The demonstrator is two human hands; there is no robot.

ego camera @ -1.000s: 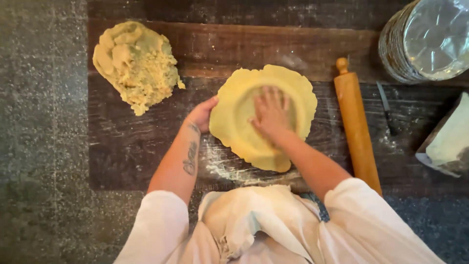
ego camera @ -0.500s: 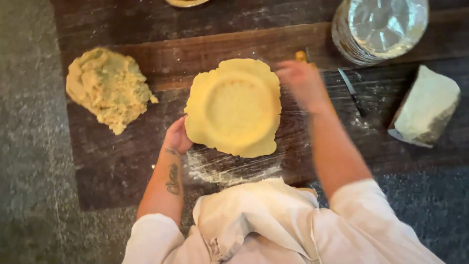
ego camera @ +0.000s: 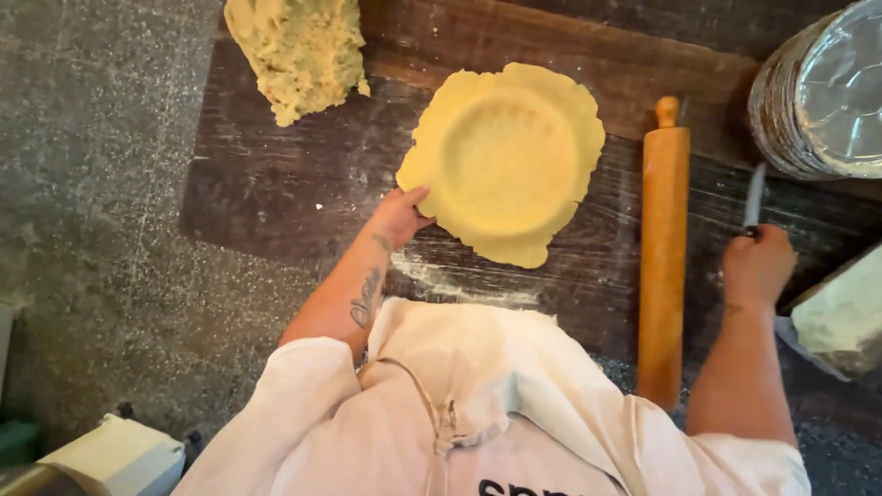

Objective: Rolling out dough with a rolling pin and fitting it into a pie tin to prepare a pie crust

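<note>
On the dark, flour-streaked wooden board [ego camera: 276, 197] that covered the desk, a rolled sheet of pale yellow dough [ego camera: 505, 161] lay draped over a round pan, pressed down in the middle so that a shallow circular well showed, with the pan itself hidden beneath. Judging from this, the rolling and lining were done, while the ragged, uneven overhang around the rim had not yet been trimmed. The left hand [ego camera: 401, 216] rested at the sheet's lower-left edge, its fingers touching the dough, the grip loose rather than clenched. The right hand [ego camera: 758, 266] lay well apart to the right, its grip clenched around the handle of a knife [ego camera: 753, 195] whose thin grey blade pointed away from the person.

Between the two hands lay a smooth, orange-brown wooden rolling pin [ego camera: 663, 248], long and cylindrical with a small knob at its far end. A crumbly, rough lump of spare dough [ego camera: 299, 46] sat at the board's upper left. A stack of shiny foil pie tins [ego camera: 818, 92] stood at the upper right, and the desk [ego camera: 92, 184] around the board was speckled grey stone.
</note>
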